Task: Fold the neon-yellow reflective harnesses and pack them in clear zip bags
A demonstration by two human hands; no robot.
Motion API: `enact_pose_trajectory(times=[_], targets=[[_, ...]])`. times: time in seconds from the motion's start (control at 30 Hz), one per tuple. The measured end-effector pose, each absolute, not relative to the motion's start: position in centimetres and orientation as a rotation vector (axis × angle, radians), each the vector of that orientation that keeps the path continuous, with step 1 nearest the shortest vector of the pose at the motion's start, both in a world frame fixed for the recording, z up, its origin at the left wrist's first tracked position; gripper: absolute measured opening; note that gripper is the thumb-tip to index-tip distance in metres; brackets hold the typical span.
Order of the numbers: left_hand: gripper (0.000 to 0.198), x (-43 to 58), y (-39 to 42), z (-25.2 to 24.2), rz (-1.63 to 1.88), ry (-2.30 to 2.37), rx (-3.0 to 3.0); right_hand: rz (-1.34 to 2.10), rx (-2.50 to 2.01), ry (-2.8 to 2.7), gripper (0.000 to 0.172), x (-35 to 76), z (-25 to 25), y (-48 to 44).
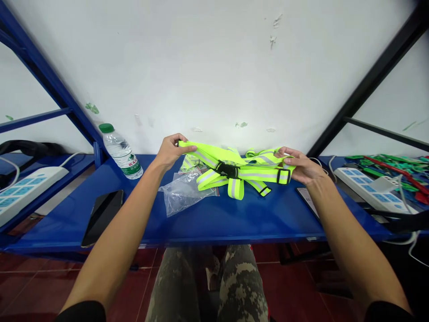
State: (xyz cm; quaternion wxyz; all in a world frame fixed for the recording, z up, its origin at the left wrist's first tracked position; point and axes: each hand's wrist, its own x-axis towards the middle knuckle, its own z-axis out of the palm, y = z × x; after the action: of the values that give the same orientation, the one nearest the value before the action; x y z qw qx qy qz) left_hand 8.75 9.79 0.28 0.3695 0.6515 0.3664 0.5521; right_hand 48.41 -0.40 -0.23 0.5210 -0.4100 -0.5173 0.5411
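A neon-yellow reflective strap harness (208, 157) with silver stripes is stretched between my two hands, above the blue table. My left hand (171, 151) pinches one end of its band between thumb and fingers. At the other end, my right hand (300, 165) grips the band near a black slider (283, 176). The black side-release buckle (227, 170) at the middle looks fastened. Looped strap ends hang below it. Behind and under the harness lie more yellow straps (190, 163), partly hidden, and a clear plastic bag (186, 194) rests on the tabletop.
On the blue table (214, 223), a water bottle (121, 152) stands at the left, with a dark phone (103, 217) in front. Another phone (307, 199) lies partly under my right forearm. Power strips (30, 190) flank both sides. Green and red plastic pieces (395, 172) pile up far right.
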Motion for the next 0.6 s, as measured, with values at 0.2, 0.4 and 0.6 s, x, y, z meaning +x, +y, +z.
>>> enact_pose_trajectory(times=[0.2,0.4,0.6], targets=[[0.041,8.4,9.8,0.7,1.431,0.952,1.625,1.166,-1.168,-1.304,0.033,49.0,-1.0,0.0],[0.042,8.5,9.4,1.0,1.382,0.915,1.631,0.710,-1.507,-1.553,0.034,49.6,-1.7,0.7],[0.047,9.0,8.8,1.1,1.322,0.873,1.634,0.251,-1.735,-1.608,0.025,50.5,-3.4,1.7]])
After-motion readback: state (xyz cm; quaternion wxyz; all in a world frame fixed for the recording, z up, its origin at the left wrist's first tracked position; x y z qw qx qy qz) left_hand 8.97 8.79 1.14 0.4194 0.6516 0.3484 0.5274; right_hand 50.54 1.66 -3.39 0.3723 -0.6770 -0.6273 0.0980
